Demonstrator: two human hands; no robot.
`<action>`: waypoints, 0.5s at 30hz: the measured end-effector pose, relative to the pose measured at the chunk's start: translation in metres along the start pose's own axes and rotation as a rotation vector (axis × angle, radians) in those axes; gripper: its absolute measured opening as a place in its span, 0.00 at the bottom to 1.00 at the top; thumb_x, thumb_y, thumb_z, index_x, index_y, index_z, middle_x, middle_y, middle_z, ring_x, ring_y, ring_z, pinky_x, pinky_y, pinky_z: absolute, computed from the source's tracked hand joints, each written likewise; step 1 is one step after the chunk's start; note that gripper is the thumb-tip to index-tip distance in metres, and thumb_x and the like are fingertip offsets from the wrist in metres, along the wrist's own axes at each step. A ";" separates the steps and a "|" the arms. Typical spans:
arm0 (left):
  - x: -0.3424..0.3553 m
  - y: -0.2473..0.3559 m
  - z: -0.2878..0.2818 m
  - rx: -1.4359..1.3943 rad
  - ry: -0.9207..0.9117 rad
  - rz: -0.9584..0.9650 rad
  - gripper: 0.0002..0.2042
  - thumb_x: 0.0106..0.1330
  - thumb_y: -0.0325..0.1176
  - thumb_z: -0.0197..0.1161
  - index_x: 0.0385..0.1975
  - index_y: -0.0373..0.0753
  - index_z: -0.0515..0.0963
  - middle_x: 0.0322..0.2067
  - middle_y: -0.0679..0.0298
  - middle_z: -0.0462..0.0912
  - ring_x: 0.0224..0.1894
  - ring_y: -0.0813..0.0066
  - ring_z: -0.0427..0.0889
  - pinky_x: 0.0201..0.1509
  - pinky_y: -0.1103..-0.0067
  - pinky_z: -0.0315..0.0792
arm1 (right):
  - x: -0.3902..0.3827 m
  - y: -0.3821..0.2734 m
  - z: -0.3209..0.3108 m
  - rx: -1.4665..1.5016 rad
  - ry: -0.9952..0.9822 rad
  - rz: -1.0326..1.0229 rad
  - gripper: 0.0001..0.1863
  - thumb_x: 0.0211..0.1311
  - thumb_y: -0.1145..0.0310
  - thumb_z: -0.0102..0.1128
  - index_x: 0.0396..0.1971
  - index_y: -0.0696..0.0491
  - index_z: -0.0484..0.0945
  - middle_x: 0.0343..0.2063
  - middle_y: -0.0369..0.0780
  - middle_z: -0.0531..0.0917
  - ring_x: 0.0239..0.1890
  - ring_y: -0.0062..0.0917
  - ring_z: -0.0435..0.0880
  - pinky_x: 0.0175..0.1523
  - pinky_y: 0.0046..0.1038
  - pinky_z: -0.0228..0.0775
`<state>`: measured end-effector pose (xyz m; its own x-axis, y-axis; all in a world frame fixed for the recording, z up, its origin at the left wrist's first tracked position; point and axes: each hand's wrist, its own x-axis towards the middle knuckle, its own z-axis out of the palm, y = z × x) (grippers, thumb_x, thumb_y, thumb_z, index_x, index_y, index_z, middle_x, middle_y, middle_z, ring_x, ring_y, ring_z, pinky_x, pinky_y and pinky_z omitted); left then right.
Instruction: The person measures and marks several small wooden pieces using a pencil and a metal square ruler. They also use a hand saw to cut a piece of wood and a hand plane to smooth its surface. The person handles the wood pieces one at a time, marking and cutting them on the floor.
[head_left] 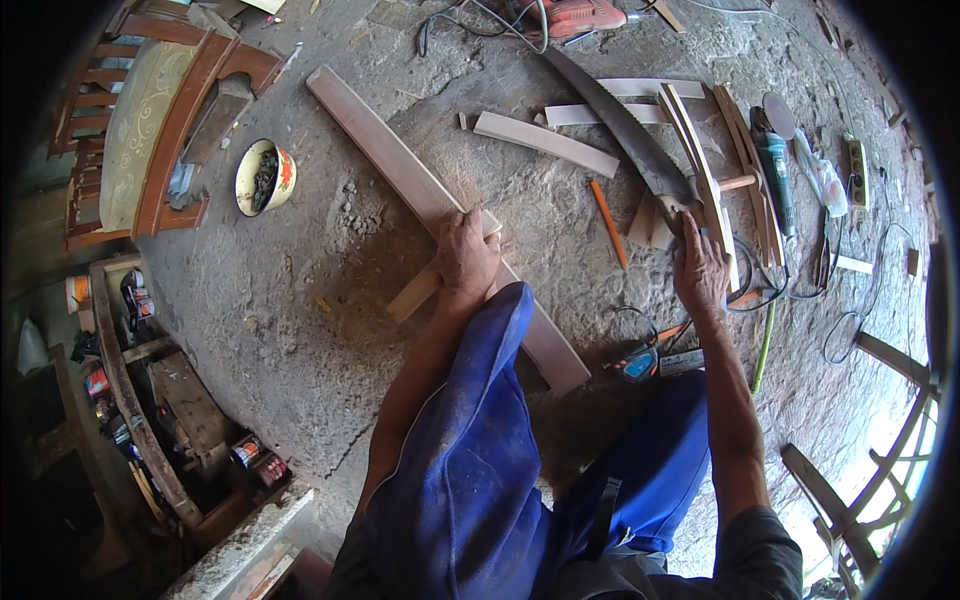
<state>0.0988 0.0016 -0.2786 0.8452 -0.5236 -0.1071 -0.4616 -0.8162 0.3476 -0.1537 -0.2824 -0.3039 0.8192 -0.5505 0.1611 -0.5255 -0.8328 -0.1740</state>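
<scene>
My left hand point(466, 255) grips a long pale plank point(380, 155) lying diagonally where a shorter wood piece point(412, 298) crosses it. My left leg rests beside the hand over the plank. My right hand point(700, 262) holds the handle of a long handsaw point(625, 120), whose blade angles away to the upper left. Next to the saw lie pale wooden strips point(545, 145), a narrow wooden assembly point(745, 170) with a crosspiece, and an orange pencil-like stick point(607, 222).
An enamel bowl point(265, 200) and carved furniture point(175, 100) are on the left, with a cluttered wooden crate point(140, 390) below. A red drill point(560, 18), angle grinder point(777, 190), power strip point(857, 175), cables and a tape measure point(638, 365) lie around. Wooden frames point(850, 520) stand lower right.
</scene>
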 end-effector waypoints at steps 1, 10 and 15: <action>-0.001 0.000 -0.001 0.001 0.001 -0.006 0.22 0.59 0.33 0.71 0.52 0.33 0.77 0.48 0.46 0.80 0.54 0.44 0.78 0.59 0.59 0.73 | 0.001 -0.002 -0.007 0.038 -0.026 -0.002 0.32 0.68 0.71 0.55 0.72 0.44 0.65 0.46 0.44 0.84 0.52 0.41 0.82 0.57 0.46 0.69; -0.001 -0.004 0.004 0.032 0.016 0.024 0.19 0.60 0.35 0.71 0.48 0.35 0.77 0.47 0.49 0.80 0.55 0.47 0.77 0.57 0.60 0.75 | -0.032 -0.061 -0.112 1.150 -0.154 0.220 0.33 0.68 0.63 0.66 0.69 0.56 0.67 0.44 0.47 0.84 0.34 0.25 0.82 0.40 0.28 0.75; 0.003 -0.009 0.011 0.092 0.066 0.093 0.21 0.59 0.35 0.71 0.51 0.34 0.76 0.47 0.47 0.80 0.53 0.46 0.77 0.59 0.61 0.73 | -0.088 -0.102 -0.177 1.106 -0.041 -0.131 0.54 0.54 0.50 0.78 0.73 0.60 0.57 0.45 0.46 0.84 0.30 0.25 0.79 0.39 0.28 0.76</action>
<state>0.1032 0.0049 -0.2922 0.8124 -0.5829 -0.0160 -0.5585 -0.7857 0.2660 -0.2132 -0.1592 -0.1281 0.8711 -0.4426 0.2128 0.0430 -0.3629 -0.9308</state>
